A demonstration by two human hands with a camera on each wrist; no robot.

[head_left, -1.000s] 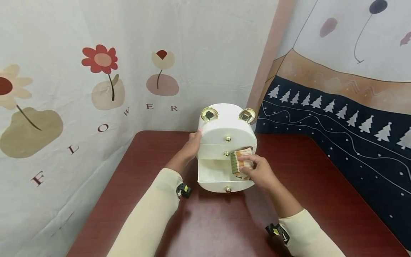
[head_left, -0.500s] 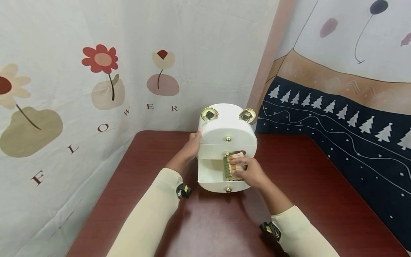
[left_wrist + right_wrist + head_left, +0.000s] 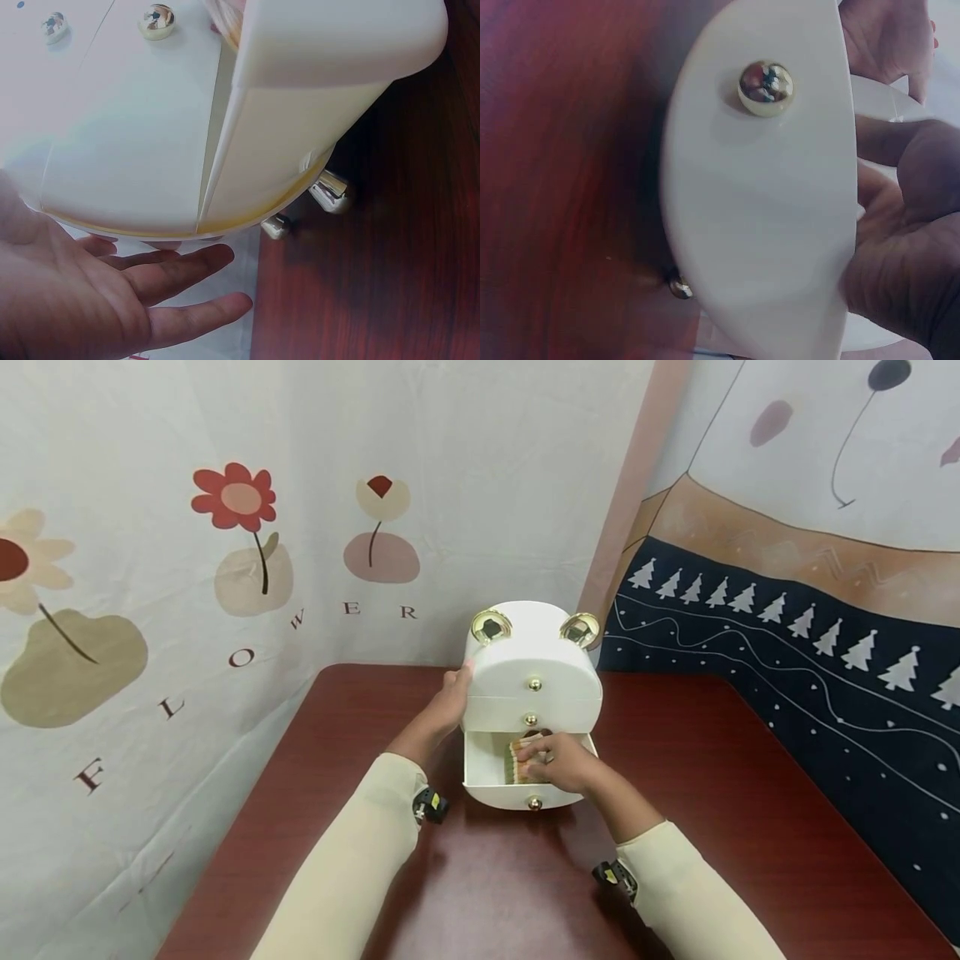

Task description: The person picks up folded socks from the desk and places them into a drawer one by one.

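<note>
A white storage box (image 3: 502,681) with gold knobs and two round gold ears stands upright on the table. Its bottom drawer (image 3: 495,796) is pulled out. Inside that drawer, my right hand (image 3: 572,765) pinches a ribbed, striped bundle (image 3: 513,764) in green, cream and orange; its exact kind is unclear, and the fingers hide part of it. In the right wrist view, the drawer front hides my fingertips and the bundle. My left hand (image 3: 448,697) rests against the left side of the box, its fingers (image 3: 184,274) extended in the left wrist view.
The dark red table (image 3: 360,710) extends around the box. A pale curtain (image 3: 465,485) with printed flowers hangs behind it, and a navy panel with printed trees (image 3: 750,652) is at the right. Small gold feet (image 3: 330,193) raise the box.
My right hand has moved left and down, taking the striped bundle from the drawer's right side deeper into the drawer. My left hand stays at the box's side.
</note>
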